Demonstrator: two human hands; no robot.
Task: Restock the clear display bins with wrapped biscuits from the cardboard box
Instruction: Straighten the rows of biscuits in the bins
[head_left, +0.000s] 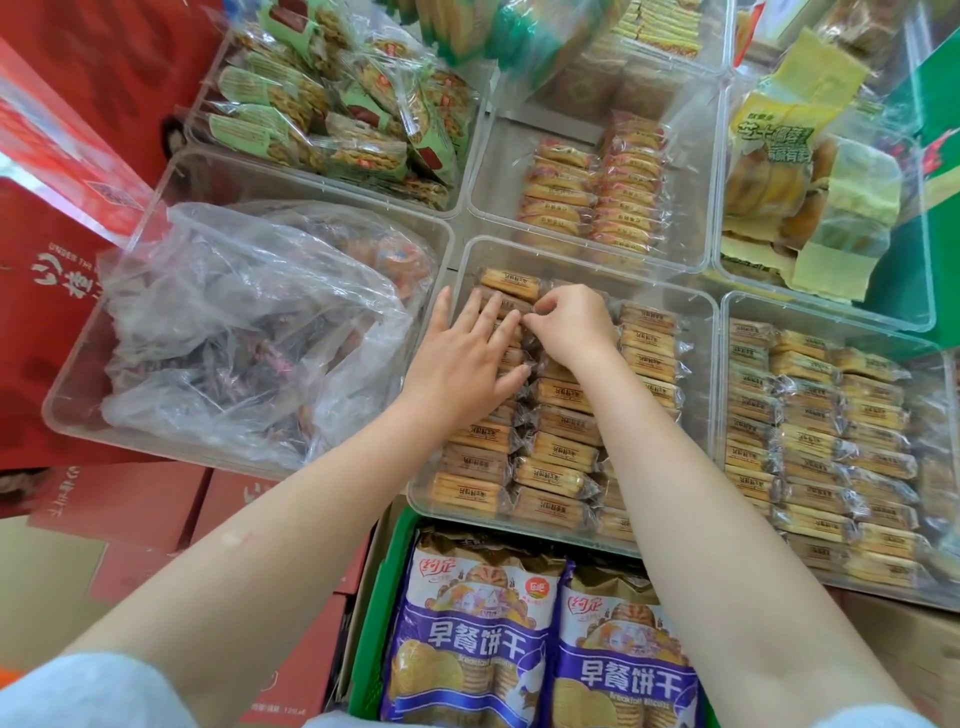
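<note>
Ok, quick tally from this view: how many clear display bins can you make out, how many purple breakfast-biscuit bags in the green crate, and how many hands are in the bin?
Clear display bins: 7 at least partly in view; more may lie outside the frame
Purple biscuit bags: 2
Hands in the bin: 2, left hand and right hand
Total: 11

Clear glossy plastic bin (670, 291); shiny film-wrapped biscuits (558, 475); crinkled translucent plastic bag (249, 322); matt red cardboard boxes (124, 499).
</note>
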